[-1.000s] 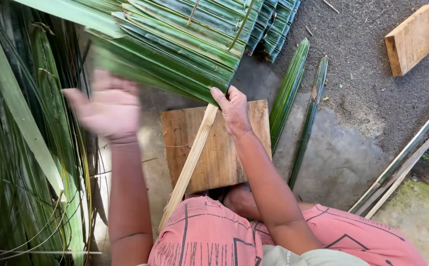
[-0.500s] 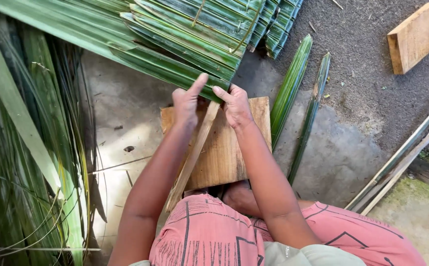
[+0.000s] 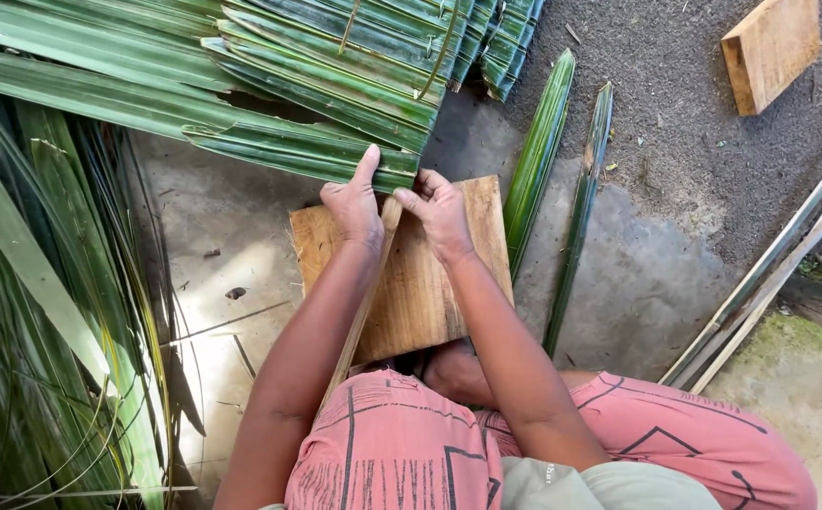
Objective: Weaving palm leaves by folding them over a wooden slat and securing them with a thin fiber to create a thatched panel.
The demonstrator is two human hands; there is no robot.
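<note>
Item: our left hand (image 3: 354, 210) and right hand (image 3: 441, 215), fingers (image 3: 409, 200) narrowly pinching the folded palm leaf (image 3: 298, 151) edge at 12 o'clock of the wooden board (image 3: 420, 283).

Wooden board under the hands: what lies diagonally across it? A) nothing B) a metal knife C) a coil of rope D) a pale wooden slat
D: a pale wooden slat runs diagonally over the wooden board, from the knee up to the folded palm leaf, where the left hand and right hand meet at its top end.
</note>
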